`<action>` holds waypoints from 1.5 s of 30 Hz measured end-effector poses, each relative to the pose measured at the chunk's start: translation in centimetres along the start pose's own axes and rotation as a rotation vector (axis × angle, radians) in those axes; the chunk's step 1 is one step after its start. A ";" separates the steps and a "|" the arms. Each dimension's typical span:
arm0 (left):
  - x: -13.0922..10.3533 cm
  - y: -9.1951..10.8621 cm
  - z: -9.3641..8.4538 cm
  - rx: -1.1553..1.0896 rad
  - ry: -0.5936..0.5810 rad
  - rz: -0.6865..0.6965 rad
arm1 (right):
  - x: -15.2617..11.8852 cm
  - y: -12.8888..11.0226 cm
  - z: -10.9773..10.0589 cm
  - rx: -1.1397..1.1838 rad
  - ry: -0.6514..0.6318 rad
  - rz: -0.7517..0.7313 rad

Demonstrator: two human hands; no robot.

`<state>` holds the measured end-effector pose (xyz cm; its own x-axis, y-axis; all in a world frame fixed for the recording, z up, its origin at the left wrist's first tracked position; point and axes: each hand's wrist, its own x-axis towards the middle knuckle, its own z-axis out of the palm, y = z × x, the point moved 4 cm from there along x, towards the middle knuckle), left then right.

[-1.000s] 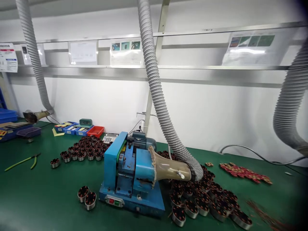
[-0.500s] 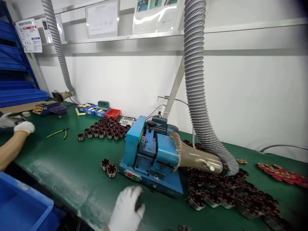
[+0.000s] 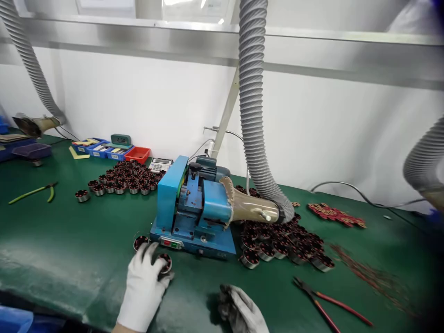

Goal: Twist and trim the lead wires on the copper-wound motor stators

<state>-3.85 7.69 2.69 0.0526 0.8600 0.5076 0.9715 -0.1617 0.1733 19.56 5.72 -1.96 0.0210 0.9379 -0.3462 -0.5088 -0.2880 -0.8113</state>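
Observation:
My left hand, in a white glove, reaches over the bench with thumb and fingers around a small round motor stator, dark with copper windings and a silvery rim. Another motor stator lies just beyond my fingertips, partly covered by them. Lower right of it is my right hand, whose glove is blackened at the fingers. Those fingers are curled together, and anything inside them is hidden. Both hands are in front of a blue bench machine with red and green buttons.
Piled stators lie right of the machine and more stators behind left. Red-handled cutters, wire scraps, red ring parts and green-handled pliers are on the bench. A grey hose comes down to the machine.
The view has swung right, and the other person's gloved hands at the left are out of frame. My left hand has moved left to the stators. My right hand has come into view.

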 end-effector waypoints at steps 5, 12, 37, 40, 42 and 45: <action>-2.2 5.9 1.0 -0.328 -0.247 0.173 | 0.0 -1.5 2.1 -0.207 0.000 -0.131; -2.3 6.5 2.7 -0.460 -0.383 0.052 | 0.3 -1.8 -1.9 -0.180 0.237 -0.307; -1.0 10.7 1.6 -0.477 -0.179 0.211 | -1.0 -1.0 -0.2 -1.044 0.090 -0.402; 0.2 11.0 0.9 -0.611 -0.252 0.160 | -0.4 0.0 1.4 -1.022 0.074 -0.451; 1.5 10.3 0.9 -0.740 -0.352 -0.004 | -0.1 -0.2 2.3 -0.993 0.050 -0.434; 3.0 7.8 1.8 -0.854 -0.473 -0.282 | -0.1 -0.7 2.7 -1.029 0.035 -0.320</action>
<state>4.30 9.87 4.10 0.1128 0.9936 0.0008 0.4820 -0.0555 0.8744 17.60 6.36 -0.08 0.0577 0.9972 -0.0474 0.4920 -0.0697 -0.8678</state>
